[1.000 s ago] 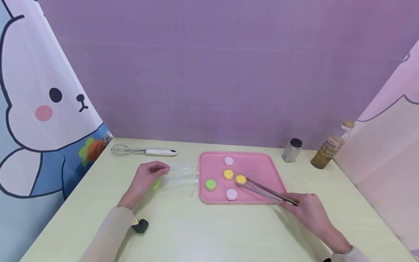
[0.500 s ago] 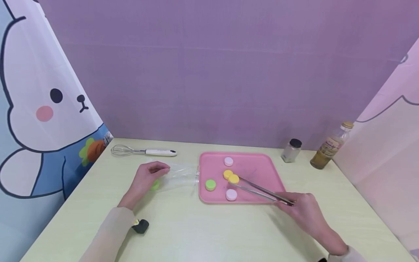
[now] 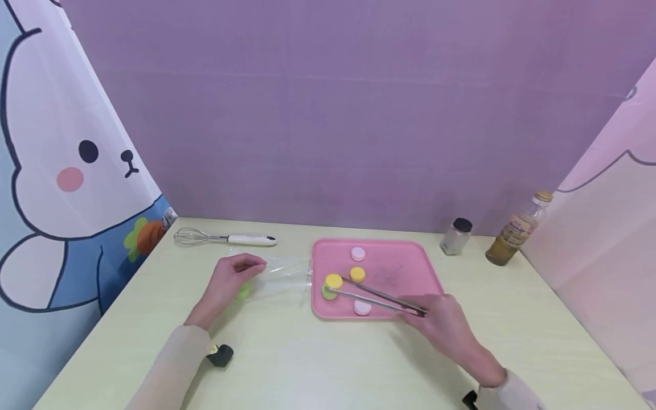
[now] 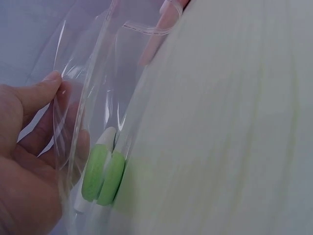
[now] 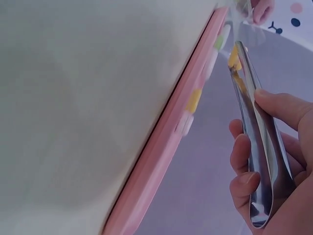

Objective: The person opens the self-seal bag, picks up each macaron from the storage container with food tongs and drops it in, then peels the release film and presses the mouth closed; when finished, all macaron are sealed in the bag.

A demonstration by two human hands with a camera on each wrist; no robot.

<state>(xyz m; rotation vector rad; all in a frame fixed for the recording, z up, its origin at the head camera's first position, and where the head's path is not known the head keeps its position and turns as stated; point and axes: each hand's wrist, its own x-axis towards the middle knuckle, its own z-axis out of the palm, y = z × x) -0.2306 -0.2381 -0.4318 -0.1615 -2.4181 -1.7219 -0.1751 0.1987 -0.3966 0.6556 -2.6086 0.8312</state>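
My left hand (image 3: 233,278) pinches the upper side of a clear plastic bag (image 3: 284,276) between thumb and fingers. A green macaron (image 4: 103,174) lies inside the bag. In my right hand (image 3: 446,324) are metal tongs (image 5: 257,132), whose tips grip a yellow macaron (image 3: 334,281). In the head view it overlaps a green macaron (image 3: 328,294) at the left of the pink tray (image 3: 410,267); the right wrist view shows it raised above the tray. Another yellow macaron (image 3: 357,274) and two pale pink ones, one far (image 3: 357,254) and one near (image 3: 362,308), rest on the tray.
A whisk (image 3: 230,238) lies behind the bag. At the back right stand a black-capped jar (image 3: 456,237) and a corked bottle (image 3: 516,232). A small black object (image 3: 221,355) sits by the left sleeve. A purple backdrop (image 3: 328,125) closes off the table's far side.
My right hand has moved left, carrying the yellow macaron in the tongs from the tray's middle, past the other yellow one, to over the green one. The left hand has stayed put.
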